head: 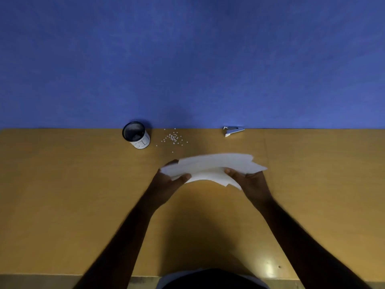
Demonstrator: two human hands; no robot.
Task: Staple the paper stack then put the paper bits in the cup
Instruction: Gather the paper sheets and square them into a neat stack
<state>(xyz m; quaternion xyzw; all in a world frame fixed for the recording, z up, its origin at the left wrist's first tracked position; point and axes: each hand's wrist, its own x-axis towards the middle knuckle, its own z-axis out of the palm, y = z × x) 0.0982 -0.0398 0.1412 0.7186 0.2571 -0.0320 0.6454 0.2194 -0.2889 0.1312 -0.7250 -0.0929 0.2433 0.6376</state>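
Observation:
A loose stack of white paper sheets (214, 166) is held just above the wooden table, its sheets fanned and uneven. My left hand (169, 181) grips its left end, thumb on top. My right hand (249, 180) grips the right end the same way. Behind the stack, small white paper bits (173, 138) lie scattered on the table. A black mesh cup (136, 135) with a white label stands left of the bits. A small silver stapler (233, 131) lies at the back right, against the wall.
The wooden table (73, 195) runs up to a blue wall (187, 59) at the back. A seam in the tabletop (265, 147) lies right of the stack. The table's front edge is near my body at the bottom.

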